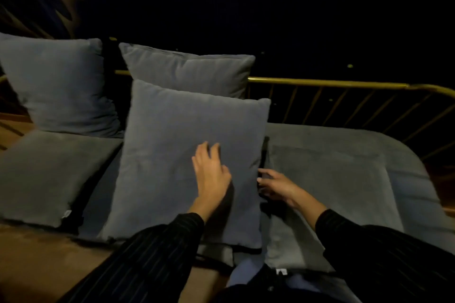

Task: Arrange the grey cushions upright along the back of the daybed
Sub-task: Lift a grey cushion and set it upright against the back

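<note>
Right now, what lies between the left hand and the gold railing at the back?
In the head view, the front grey cushion under the left hand, then a second upright cushion leaning against the gold railing.

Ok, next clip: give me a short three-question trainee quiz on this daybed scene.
1. True or false: the left hand lies open on the front cushion.
2. How many cushions stand against the gold rail?
3. The right hand is at the front cushion's: A) top edge B) right edge C) left edge.

Key: 1 true. 2 two: the left cushion and the middle cushion. 3 B.
</note>
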Available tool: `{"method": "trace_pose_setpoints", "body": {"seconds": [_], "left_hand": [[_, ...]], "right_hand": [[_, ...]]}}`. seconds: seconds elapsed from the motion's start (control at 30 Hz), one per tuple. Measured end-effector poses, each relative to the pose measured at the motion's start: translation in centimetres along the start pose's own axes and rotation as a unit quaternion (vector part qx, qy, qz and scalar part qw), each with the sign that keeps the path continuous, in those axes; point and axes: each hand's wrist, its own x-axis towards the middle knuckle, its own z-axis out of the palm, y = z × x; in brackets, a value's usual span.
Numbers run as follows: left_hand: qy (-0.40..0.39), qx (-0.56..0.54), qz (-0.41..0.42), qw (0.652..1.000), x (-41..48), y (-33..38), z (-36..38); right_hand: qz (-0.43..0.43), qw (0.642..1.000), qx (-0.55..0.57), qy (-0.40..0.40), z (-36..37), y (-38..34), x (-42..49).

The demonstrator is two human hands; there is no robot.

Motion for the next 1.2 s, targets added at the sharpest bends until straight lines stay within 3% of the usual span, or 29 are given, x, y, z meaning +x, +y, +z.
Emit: {"method": "trace_pose_setpoints", "body": {"seconds": [0.07, 0.17, 0.3, 0.4, 0.5, 0.6, 0.67, 0.87, 1.0, 1.2], "left_hand": [[-0.046, -0.007, 0.064, 0.997, -1.0, 3.4, 3.5], [-0.155, -0.046, 0.077, 0.984, -1.9, 8.1, 7.9], [-0.315, -0.075, -0.028, 0.946, -2.2, 11.3, 14.0], [-0.349, -0.113, -0.15, 0.918, -2.1, 12.3, 17.4], [-0.345, -0.159, -0.261, 0.888, -1.9, 12.7, 20.2], [-0.315, -0.147, -0.314, 0.883, -1.0, 12.9, 22.5], [-0.3, -0.166, -0.339, 0.876, -0.6, 12.8, 23.5], [-0.28, -0.228, -0.381, 0.851, -0.4, 12.6, 24.8], [-0.26, -0.178, -0.418, 0.852, -0.7, 14.4, 24.8], [-0.231, -0.177, -0.385, 0.876, -1.9, 16.3, 24.8]], "right_hand": [[0.005, 0.999, 0.018, 0.047, -2.7, 0.8, -0.4], [0.001, 0.99, 0.026, 0.137, -8.2, 2.8, -1.0], [0.025, 0.967, -0.007, 0.253, -17.9, 6.9, -1.9], [0.066, 0.956, -0.028, 0.284, -24.6, 10.5, -2.8], [0.105, 0.951, -0.035, 0.29, -29.2, 13.5, -3.0], [0.127, 0.952, -0.095, 0.263, -31.8, 15.2, -2.0], [0.142, 0.956, -0.03, 0.256, -32.8, 16.1, -1.0], [0.111, 0.952, 0.181, 0.22, -34.0, 18.9, 0.0], [0.077, 0.946, 0.224, 0.222, -34.8, 19.5, 0.1], [0.04, 0.938, 0.222, 0.264, -35.7, 19.7, -1.8]]}}
